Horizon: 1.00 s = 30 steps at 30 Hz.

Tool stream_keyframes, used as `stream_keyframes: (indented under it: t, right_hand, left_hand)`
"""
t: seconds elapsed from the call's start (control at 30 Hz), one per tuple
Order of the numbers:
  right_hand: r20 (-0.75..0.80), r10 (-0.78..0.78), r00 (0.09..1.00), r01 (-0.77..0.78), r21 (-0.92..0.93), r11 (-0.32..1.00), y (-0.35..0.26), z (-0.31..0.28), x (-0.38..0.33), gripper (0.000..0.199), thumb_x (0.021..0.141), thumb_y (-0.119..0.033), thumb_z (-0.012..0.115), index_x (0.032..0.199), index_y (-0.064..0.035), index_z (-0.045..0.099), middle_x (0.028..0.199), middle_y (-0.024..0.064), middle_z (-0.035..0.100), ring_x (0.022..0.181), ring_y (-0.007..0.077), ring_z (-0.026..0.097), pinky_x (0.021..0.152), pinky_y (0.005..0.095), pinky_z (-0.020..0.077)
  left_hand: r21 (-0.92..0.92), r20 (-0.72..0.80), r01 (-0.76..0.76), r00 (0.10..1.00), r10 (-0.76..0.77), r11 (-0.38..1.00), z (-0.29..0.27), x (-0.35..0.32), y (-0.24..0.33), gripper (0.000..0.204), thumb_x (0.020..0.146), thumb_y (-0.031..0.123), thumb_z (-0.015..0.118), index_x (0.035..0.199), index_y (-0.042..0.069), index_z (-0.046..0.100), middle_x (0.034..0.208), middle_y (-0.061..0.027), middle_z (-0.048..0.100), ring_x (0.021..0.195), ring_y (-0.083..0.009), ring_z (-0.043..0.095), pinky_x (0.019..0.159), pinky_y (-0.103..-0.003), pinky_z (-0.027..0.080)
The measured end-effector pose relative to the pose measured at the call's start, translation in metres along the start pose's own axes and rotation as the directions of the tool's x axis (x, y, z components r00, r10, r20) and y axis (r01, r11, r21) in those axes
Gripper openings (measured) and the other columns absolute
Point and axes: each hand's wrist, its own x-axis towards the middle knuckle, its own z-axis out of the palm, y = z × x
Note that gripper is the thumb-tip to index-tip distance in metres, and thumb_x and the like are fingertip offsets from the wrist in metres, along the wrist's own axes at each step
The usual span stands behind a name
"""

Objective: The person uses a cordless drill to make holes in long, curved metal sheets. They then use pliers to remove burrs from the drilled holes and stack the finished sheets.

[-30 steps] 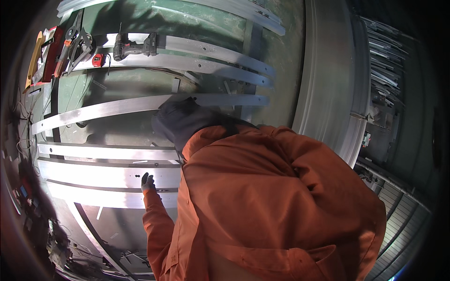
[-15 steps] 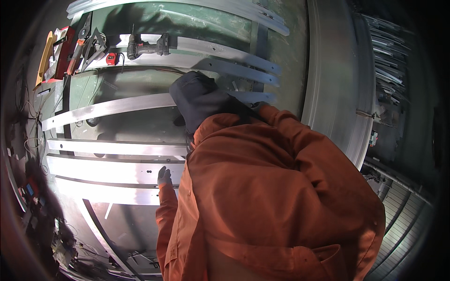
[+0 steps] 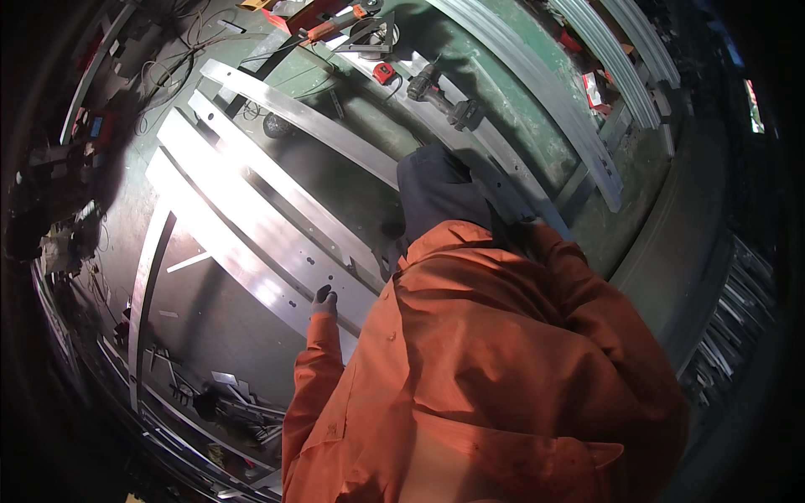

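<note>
My left hand [image 3: 324, 299], in a grey glove, is low over the wide silvery metal bar [image 3: 260, 222], close to its drilled holes. Its fingertips look apart and nothing shows in them; whether they touch the metal is unclear. Beside that bar run a narrower bar [image 3: 277, 180] and an outer bar [image 3: 222, 243]. My right hand [image 3: 530, 223] is mostly hidden past my orange sleeve and dark trouser leg [image 3: 440, 189], near the end of another bar [image 3: 524, 180]. What its fingers do cannot be seen.
A cordless drill [image 3: 440, 96] and a red tape measure [image 3: 385, 73] lie on far bars. Orange-handled cutters [image 3: 340, 23] and a metal square [image 3: 369, 33] are beyond. Cables [image 3: 172, 71] trail at the far left. Scrap pieces [image 3: 243, 402] lie near left, stacked strips [image 3: 729, 314] at right.
The view has turned, so the bars now slant down to the right. My left hand stays by the holed bars, and my right hand remains mostly hidden.
</note>
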Motion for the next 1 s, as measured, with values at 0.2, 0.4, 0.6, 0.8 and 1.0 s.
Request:
stream_keyframes:
  t: [0.2,0.4,0.6,0.8,1.0]
  right_hand:
    - [0.021,-0.011,1.000,0.010,0.070,0.997,-0.025,-0.026,0.073,0.049,0.078,-0.042,0.073,0.113,-0.0073,0.069,0.103,0.0182,0.071,0.100,0.0337,0.068,0.083,0.0427,0.0514]
    - [0.058,0.070,0.996,-0.087,0.381,0.920,-0.060,-0.059,0.214,0.041,0.080,-0.025,0.078,0.113,-0.0052,0.068,0.093,0.0196,0.072,0.071,0.0291,0.071,0.057,0.0433,0.0524]
    - [0.046,0.003,0.999,-0.025,0.486,0.874,-0.135,-0.048,0.304,0.024,0.088,-0.016,0.069,0.111,-0.0077,0.068,0.083,0.0143,0.073,0.052,0.0198,0.063,0.041,0.0354,0.0423]
    - [0.187,-0.234,0.954,0.149,0.380,0.913,-0.202,-0.077,0.304,0.018,0.090,-0.017,0.067,0.106,-0.0099,0.069,0.080,0.0141,0.074,0.042,0.0166,0.052,0.037,0.0348,0.0368]
    - [0.185,-0.167,0.969,0.091,0.358,0.929,-0.185,-0.126,0.313,0.024,0.085,-0.018,0.073,0.104,-0.0052,0.069,0.089,0.0161,0.072,0.058,0.0215,0.062,0.050,0.0375,0.0477]
  left_hand:
    - [0.055,-0.103,-0.005,0.995,0.011,0.998,0.049,-0.030,-0.032,0.039,0.084,0.016,0.064,0.122,0.009,0.065,0.090,-0.0024,0.069,0.072,-0.0115,0.059,0.065,-0.028,0.049]
    - [0.058,-0.164,0.154,0.976,-0.143,0.986,0.086,-0.038,-0.065,0.043,0.081,0.024,0.065,0.121,0.010,0.067,0.091,-0.0051,0.071,0.082,-0.0135,0.063,0.077,-0.029,0.051]
    - [-0.032,-0.290,0.136,0.947,-0.139,0.990,0.088,-0.043,0.022,0.044,0.082,0.017,0.064,0.123,0.003,0.064,0.106,-0.0103,0.071,0.095,-0.0175,0.065,0.085,-0.030,0.050]
    - [-0.028,-0.312,0.122,0.942,-0.125,0.992,0.121,-0.017,0.139,0.039,0.084,0.006,0.061,0.123,0.002,0.063,0.100,-0.0059,0.069,0.083,-0.0139,0.062,0.076,-0.026,0.051]
    - [-0.004,-0.308,0.038,0.951,-0.037,0.999,0.147,0.012,0.244,0.039,0.084,0.007,0.062,0.124,0.005,0.063,0.112,-0.0095,0.069,0.100,-0.0185,0.065,0.090,-0.028,0.050]
